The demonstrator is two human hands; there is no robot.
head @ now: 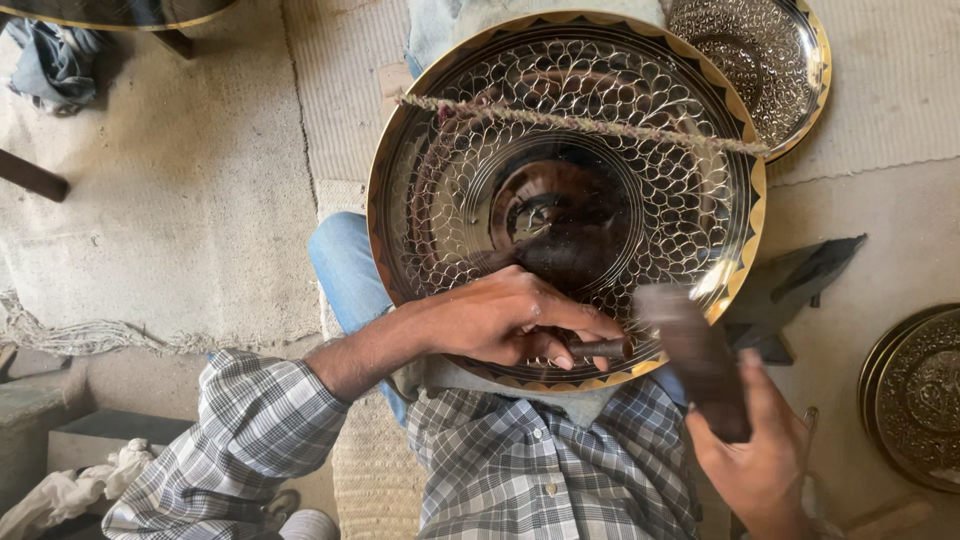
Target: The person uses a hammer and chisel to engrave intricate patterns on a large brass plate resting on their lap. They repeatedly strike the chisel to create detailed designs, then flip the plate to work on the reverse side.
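A large round metal plate (470, 110) with a dark, shiny face, engraved scale pattern and a gold zigzag rim rests on my lap. A braided cord (590, 125) stretches across its upper part. My left hand (510, 320) rests on the plate's lower edge and pinches a short dark metal chisel (603, 348), its tip against the plate near the rim. My right hand (765, 455) grips the handle of a hammer (695, 345), blurred by motion, whose head hangs just right of the chisel's end.
A second engraved plate (760, 55) lies at the top right, and a third (915, 395) at the right edge. A dark cloth (800, 275) lies right of the big plate. Woven mats cover the floor; a white rag (60, 490) sits at the bottom left.
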